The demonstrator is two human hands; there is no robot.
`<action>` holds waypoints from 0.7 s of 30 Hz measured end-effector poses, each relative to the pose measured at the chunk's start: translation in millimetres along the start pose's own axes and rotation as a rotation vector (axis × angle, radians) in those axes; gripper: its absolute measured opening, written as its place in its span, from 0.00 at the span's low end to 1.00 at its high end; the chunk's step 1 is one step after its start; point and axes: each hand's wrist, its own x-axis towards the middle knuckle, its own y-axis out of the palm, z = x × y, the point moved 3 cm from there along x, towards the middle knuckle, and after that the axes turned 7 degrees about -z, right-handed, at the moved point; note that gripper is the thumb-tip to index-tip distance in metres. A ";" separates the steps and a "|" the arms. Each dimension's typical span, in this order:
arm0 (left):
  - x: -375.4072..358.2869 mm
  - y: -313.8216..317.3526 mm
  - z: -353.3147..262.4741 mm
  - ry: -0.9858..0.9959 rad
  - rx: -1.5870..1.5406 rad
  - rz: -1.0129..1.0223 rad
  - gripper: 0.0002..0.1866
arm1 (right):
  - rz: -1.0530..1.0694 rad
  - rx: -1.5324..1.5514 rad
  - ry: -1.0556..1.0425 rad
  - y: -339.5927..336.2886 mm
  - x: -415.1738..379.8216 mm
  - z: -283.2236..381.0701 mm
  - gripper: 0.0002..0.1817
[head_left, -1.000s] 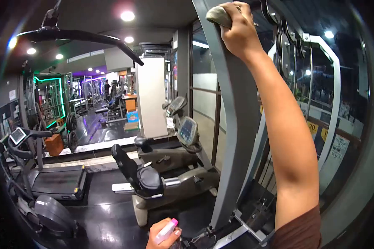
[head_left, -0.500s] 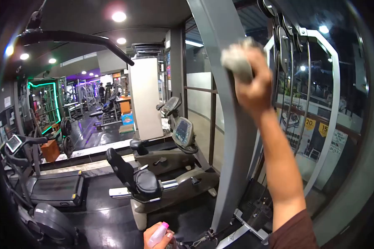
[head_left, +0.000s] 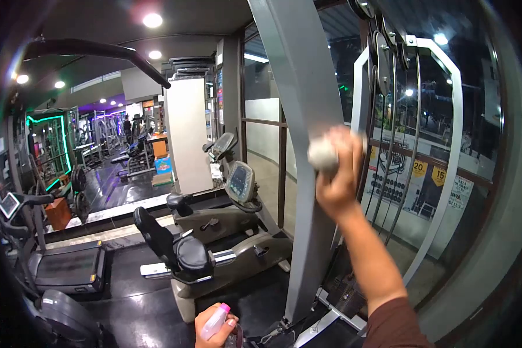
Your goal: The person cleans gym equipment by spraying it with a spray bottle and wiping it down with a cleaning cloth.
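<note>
My right hand (head_left: 341, 188) is raised, its fingers wrapped round a bunched whitish cloth (head_left: 322, 154). The cloth is at the grey upright post (head_left: 310, 87) of a gym machine and appears to touch it; motion blurs its edges. Low in the view, my left hand (head_left: 210, 329) grips a spray bottle (head_left: 216, 322) with a pink tip and a pale head. Most of the bottle's body is hidden by the fingers and the lower edge of the picture.
A recumbent exercise bike (head_left: 194, 255) stands left of the post, and a treadmill (head_left: 69, 264) lies farther left. Behind the post is a white-framed cable machine (head_left: 457, 116) beside the windows. A black bar (head_left: 98, 49) hangs at the upper left.
My right hand has moved down along the post with the cloth. My left hand still holds the spray bottle, slightly higher in view. The whole view has shifted a little.
</note>
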 end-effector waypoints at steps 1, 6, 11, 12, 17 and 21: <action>-0.8 2.4 2.6 -0.045 -0.024 0.013 0.15 | -0.035 -0.044 -0.090 14.9 39.6 -4.1 0.16; -8.2 18.4 16.1 -0.280 -0.130 0.079 0.17 | -0.162 0.088 -0.256 91.6 195.7 -31.2 0.20; -12.1 25.7 27.4 -0.418 -0.088 0.164 0.22 | -0.241 0.034 -0.168 96.6 220.5 -22.1 0.15; -15.1 27.0 29.3 -0.446 -0.126 0.141 0.23 | -0.209 0.035 -0.192 86.1 209.6 -21.5 0.15; -19.6 27.7 34.0 -0.559 -0.159 0.141 0.23 | -0.034 0.067 -0.180 38.3 102.8 -34.5 0.17; -11.0 19.9 23.6 -0.338 -0.071 0.104 0.21 | 0.168 0.023 0.054 -28.7 -51.7 -15.2 0.23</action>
